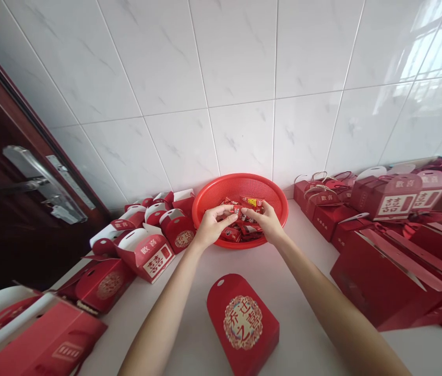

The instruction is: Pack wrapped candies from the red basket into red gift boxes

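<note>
Over a red plastic basket (240,180), my left hand (215,224) and my right hand (266,223) meet with fingertips pinched around a small red-wrapped candy (240,210). Both hands touch this piece, one at each end. Below it, more wrapped candies (231,234) lie in the basket, mostly red, with one red-and-yellow packet (252,201) near the right fingers. A red gift box (243,324) with a round gold emblem and Chinese characters lies between my forearms, nearer to me.
Several red gift boxes (148,250) with white inner flaps stand along the left side of the white table (302,313). On the right are small boxes (324,209) with cord handles and larger red bags (389,277). A tiled wall (240,52) rises behind; a dark door (9,224) is at left.
</note>
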`<action>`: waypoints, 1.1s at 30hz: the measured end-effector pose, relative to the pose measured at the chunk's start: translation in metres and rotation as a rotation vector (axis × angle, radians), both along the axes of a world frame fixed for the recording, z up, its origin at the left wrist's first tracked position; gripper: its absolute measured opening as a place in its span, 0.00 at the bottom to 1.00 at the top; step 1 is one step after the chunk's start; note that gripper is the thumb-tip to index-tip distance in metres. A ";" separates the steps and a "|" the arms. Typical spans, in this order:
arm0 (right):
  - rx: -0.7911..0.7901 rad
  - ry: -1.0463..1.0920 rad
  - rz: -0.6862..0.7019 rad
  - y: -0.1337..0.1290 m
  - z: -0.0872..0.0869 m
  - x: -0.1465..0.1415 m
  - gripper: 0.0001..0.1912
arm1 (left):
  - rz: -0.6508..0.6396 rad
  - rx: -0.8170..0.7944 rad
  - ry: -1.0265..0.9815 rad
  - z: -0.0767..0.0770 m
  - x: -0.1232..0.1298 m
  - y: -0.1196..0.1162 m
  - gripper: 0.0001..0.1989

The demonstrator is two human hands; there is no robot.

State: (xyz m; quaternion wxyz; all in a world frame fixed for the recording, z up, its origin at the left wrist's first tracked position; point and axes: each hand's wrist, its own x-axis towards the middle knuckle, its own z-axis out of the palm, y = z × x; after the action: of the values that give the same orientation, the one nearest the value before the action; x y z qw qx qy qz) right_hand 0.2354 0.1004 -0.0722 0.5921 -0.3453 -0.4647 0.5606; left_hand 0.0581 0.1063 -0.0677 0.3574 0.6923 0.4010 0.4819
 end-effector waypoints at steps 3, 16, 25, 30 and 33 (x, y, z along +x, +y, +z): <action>0.003 -0.003 -0.020 0.001 -0.001 -0.001 0.23 | -0.001 0.019 0.045 0.003 -0.002 0.000 0.24; 0.014 0.144 -0.163 0.007 -0.005 -0.008 0.20 | 0.238 -0.095 0.863 0.000 -0.028 0.021 0.15; 0.027 0.155 -0.152 0.007 -0.004 -0.008 0.20 | 0.112 -0.166 0.784 -0.006 -0.018 0.044 0.26; 0.039 0.155 -0.134 0.003 -0.001 -0.012 0.20 | 0.159 -0.094 0.667 -0.010 -0.021 0.040 0.08; -0.022 0.145 -0.120 0.001 0.002 -0.012 0.21 | 0.207 -0.020 0.542 -0.008 -0.023 0.036 0.10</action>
State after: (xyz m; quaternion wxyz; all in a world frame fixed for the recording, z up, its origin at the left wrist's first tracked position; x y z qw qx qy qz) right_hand 0.2235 0.1014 -0.0704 0.6530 -0.3375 -0.3928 0.5526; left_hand 0.0353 0.1425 -0.0757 0.1931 0.7475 0.5551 0.3094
